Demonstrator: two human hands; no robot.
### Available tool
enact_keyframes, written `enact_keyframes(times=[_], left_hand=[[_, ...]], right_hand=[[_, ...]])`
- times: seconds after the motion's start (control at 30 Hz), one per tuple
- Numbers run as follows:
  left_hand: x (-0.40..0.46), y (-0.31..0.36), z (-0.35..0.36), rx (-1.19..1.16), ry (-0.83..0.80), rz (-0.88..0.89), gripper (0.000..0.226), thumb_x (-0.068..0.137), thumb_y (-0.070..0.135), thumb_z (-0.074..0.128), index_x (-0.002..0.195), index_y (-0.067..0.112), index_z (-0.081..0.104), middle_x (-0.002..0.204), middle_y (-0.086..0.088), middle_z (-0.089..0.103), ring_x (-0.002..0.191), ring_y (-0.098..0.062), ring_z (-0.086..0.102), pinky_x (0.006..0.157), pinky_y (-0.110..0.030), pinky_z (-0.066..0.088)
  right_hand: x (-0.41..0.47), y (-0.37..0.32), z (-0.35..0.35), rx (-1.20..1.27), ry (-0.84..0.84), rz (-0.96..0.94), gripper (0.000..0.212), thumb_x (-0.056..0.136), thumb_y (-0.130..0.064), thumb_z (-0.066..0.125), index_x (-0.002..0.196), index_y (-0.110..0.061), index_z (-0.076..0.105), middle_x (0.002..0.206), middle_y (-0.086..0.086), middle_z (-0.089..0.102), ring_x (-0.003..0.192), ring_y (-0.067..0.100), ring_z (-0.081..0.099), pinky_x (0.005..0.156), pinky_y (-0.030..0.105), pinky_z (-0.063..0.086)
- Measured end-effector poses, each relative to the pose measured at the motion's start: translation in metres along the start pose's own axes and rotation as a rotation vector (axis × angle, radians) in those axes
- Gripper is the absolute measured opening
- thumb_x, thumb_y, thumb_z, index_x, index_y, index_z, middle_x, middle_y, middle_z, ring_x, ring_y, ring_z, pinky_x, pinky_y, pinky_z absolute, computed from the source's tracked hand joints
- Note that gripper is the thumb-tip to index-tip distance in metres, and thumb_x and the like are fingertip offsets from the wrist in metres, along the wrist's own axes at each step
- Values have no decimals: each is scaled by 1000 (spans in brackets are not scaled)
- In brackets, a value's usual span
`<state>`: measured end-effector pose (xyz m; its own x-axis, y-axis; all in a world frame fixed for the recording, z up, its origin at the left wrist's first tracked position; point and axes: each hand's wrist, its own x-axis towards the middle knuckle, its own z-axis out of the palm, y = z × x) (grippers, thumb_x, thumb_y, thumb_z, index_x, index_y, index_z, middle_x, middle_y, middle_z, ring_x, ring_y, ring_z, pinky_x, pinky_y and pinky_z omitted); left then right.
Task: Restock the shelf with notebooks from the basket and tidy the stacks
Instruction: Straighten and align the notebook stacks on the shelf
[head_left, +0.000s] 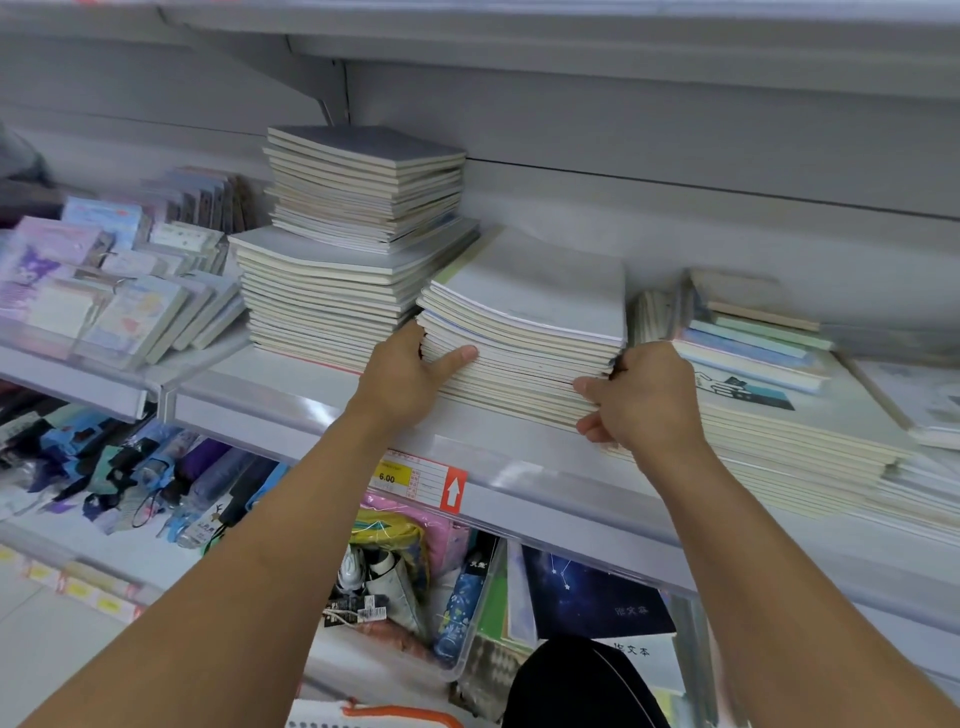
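Two hands hold one notebook stack (524, 332) on the shelf (291, 410). The left hand (410, 374) grips the stack's left edge, thumb laid along the front of the page edges, fingers hidden round the side. The right hand (639, 400) grips the right front corner, thumb against the page edges partway up, fingers curled at the lower notebooks. The stack sits at mid-shelf, grey cover uppermost, its layers fanned and not squared.

Just left of it, touching or nearly so, stands a taller pile (332, 296) of large notebooks, carrying a second pile (363, 187) of smaller ones, both uneven. To the right lies a low, broad stack (800, 441), with a few pastel notebooks (748, 343) on top of it; this area is blurred.

At far left, small illustrated pads (104, 306) lean in rows on an adjoining shelf section. A price tag (421, 480) reading 6.00, with a white arrow on red, sits on the shelf's front rail below the left forearm. On the lower shelf lie folded umbrellas (171, 488) at left, and a dark blue book (597, 597) with star patterns. An orange handle (400, 714), partly cut off, shows at the bottom edge; what it belongs to cannot be told.
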<state>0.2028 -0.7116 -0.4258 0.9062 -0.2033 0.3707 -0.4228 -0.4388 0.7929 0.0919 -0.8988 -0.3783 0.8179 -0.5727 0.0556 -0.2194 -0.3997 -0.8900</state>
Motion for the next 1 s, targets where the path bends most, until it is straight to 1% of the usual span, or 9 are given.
enact_keyframes(times=[0.1, 0.17, 0.27, 0.43, 0.6, 0.7, 0.8, 0.9, 1.0], left_hand=[[-1, 0, 2, 15, 46, 18, 35, 86, 44, 69, 110, 19, 66, 98, 12, 62, 89, -9, 58, 76, -19, 42], [-2, 3, 1, -61, 53, 11, 26, 83, 37, 75, 102, 23, 64, 93, 14, 66, 85, -3, 61, 72, -9, 43], [-1, 4, 0, -130, 39, 27, 36, 80, 31, 79, 109, 23, 58, 106, 9, 70, 96, -6, 65, 84, -14, 48], [-4, 6, -4, -75, 38, 97, 33, 81, 30, 77, 108, 18, 64, 96, 20, 66, 86, 13, 59, 71, 2, 40], [-5, 16, -12, -120, -44, -15, 25, 86, 40, 70, 93, 16, 62, 77, 11, 63, 66, 3, 54, 71, -22, 47], [-9, 41, -7, -270, -19, -112, 57, 91, 51, 57, 134, 14, 48, 96, 15, 59, 95, -4, 56, 94, -25, 42], [-3, 56, 13, -381, 86, -247, 85, 89, 67, 44, 154, 25, 9, 153, -2, 31, 141, -22, 30, 116, -40, 25], [2, 59, 27, -296, 225, -258, 76, 92, 64, 41, 151, 23, 13, 154, -7, 25, 140, -27, 28, 115, -44, 26], [3, 57, 28, -229, 230, -213, 76, 95, 59, 40, 151, 18, 11, 156, -7, 22, 142, -25, 23, 114, -39, 22]], right_hand=[[-1, 5, 4, -23, 53, -30, 18, 88, -9, 73, 86, 5, 62, 71, 23, 67, 43, 28, 67, 47, 45, 59], [-3, 6, 2, 13, 25, -29, 13, 90, -7, 70, 91, 5, 64, 72, 21, 67, 43, 25, 67, 43, 37, 58], [-5, 5, -2, 90, -28, -14, 9, 93, -1, 63, 102, 3, 63, 82, 17, 70, 50, 24, 71, 42, 26, 52], [-10, 5, 2, 205, -45, -8, 16, 95, 4, 54, 107, -3, 62, 99, 12, 70, 55, 21, 73, 38, 19, 43], [-9, 0, -13, 212, -151, 20, 8, 94, -5, 63, 102, -3, 60, 101, 11, 71, 62, 24, 75, 39, 22, 43], [-8, -6, -20, 282, -132, 50, 23, 92, -16, 70, 103, -3, 55, 99, 13, 68, 63, 24, 75, 44, 26, 50], [-13, -9, -16, 389, -172, 29, 19, 93, -9, 67, 108, -6, 55, 102, 9, 68, 64, 23, 75, 42, 23, 47], [-18, -7, -6, 403, -200, 26, 32, 92, 8, 56, 118, -10, 53, 106, 10, 68, 54, 17, 71, 42, 20, 47], [-16, -8, -9, 370, -215, 34, 37, 90, 10, 53, 121, -10, 53, 108, 12, 68, 52, 16, 70, 42, 20, 47]])
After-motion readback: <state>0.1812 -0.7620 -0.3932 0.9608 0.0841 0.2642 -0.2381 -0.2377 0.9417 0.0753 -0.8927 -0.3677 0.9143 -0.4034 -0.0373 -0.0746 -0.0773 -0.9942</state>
